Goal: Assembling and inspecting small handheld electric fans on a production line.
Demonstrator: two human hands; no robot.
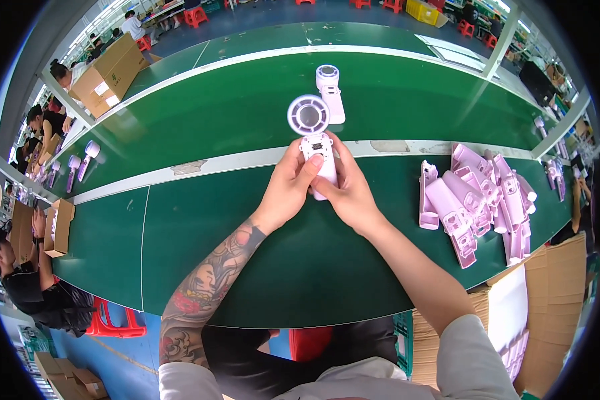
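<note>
Between both my hands is a pale lilac handheld fan (317, 146), its round ringed head (308, 115) pointing away from me. My left hand (291, 181) wraps the handle from the left, thumb lying over its front. From the right, my right hand (348, 195) closes around the same handle, with its thumb near the lower end. A small dark part shows on the handle just below the head. Just beyond, a second lilac fan (333, 105) lies on the green surface.
A heap of lilac plastic housing shells (473, 200) lies on the green table (200, 227) to my right. Open cardboard (555, 300) stands below it. More fans (88, 160) are at far left, near a small open box (60, 228) and a seated co-worker (37, 287). A pale rail (240, 160) crosses ahead.
</note>
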